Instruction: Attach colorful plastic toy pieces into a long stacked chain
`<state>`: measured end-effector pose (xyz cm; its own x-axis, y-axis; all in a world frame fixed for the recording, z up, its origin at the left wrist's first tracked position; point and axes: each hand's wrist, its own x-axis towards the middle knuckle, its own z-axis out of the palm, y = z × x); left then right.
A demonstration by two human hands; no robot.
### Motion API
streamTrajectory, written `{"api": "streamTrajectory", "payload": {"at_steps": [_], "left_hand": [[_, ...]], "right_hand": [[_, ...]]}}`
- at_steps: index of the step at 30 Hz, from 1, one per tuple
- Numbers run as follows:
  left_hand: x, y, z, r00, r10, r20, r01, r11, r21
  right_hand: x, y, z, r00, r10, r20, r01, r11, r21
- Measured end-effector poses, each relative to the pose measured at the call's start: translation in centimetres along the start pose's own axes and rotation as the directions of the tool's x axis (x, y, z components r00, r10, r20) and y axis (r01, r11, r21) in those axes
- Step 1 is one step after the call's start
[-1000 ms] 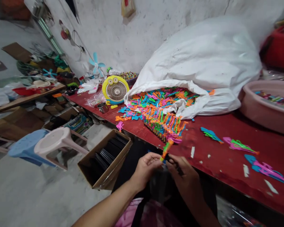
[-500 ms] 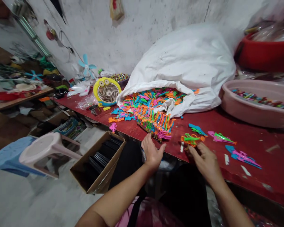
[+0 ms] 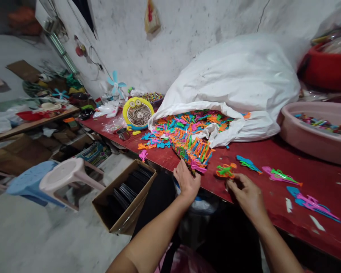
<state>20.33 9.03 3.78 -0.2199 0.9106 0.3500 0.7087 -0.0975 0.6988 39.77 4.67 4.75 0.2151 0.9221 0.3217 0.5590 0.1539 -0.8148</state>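
My right hand [image 3: 246, 195] is at the table's front edge, with thumb and forefinger pinched on a small orange and green plastic toy [image 3: 226, 170] just above the red surface. A tight row of similar colourful plastic toys [image 3: 191, 148] lies in front of the white sack. My left hand [image 3: 187, 179] rests against the near end of this row, fingers along its side and thumb apart. To the right lie several loose toys: a blue and green one [image 3: 248, 163], a pink and green one [image 3: 281, 175] and a blue and pink one [image 3: 312, 204].
The big white sack [image 3: 230, 72] spills more toys onto the red table [image 3: 272, 151]. A pink basin [image 3: 315, 132] stands right, below a red basin [image 3: 329, 70]. At left are a yellow fan [image 3: 139, 113], a metal cup [image 3: 123, 133], a cardboard box [image 3: 125, 197] and stools [image 3: 65, 174].
My view has turned a little left, so things appear shifted right. My right hand has raised the orange and green toy slightly. My left thumb has come nearer to the row's end.
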Motion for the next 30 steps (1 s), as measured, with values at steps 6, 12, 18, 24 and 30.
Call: {"api": "streamTrajectory", "payload": {"at_steps": [6, 12, 18, 24, 30], "left_hand": [[1.4, -3.7, -2.7, 0.963, 0.239, 0.128, -0.217, 0.962, -0.167], [5.2, -5.5, -4.9, 0.781, 0.440, 0.444, -0.303, 0.888, -0.347], [7.4, -5.2, -3.9, 0.676, 0.519, 0.523, -0.353, 0.851, -0.388], [6.6, -6.1, -3.2, 0.727, 0.551, 0.410, -0.343, 0.808, -0.479], [5.6, -6.6, -3.6, 0.755, 0.543, 0.368, -0.383, 0.820, -0.425]], "right_hand": [[-0.5, -0.2, -1.0, 0.998, -0.062, -0.018, 0.060, 0.996, -0.070], [-0.5, -0.5, -1.4, 0.999, -0.053, -0.011, 0.051, 0.995, -0.087], [-2.4, -1.6, 0.1, 0.988, 0.139, -0.067, -0.134, 0.988, 0.071], [-4.7, -3.1, 3.2, 0.980, 0.091, -0.178, -0.079, 0.994, 0.073], [-4.8, -3.9, 5.3, 0.992, -0.020, -0.124, 0.048, 0.973, 0.226]]}}
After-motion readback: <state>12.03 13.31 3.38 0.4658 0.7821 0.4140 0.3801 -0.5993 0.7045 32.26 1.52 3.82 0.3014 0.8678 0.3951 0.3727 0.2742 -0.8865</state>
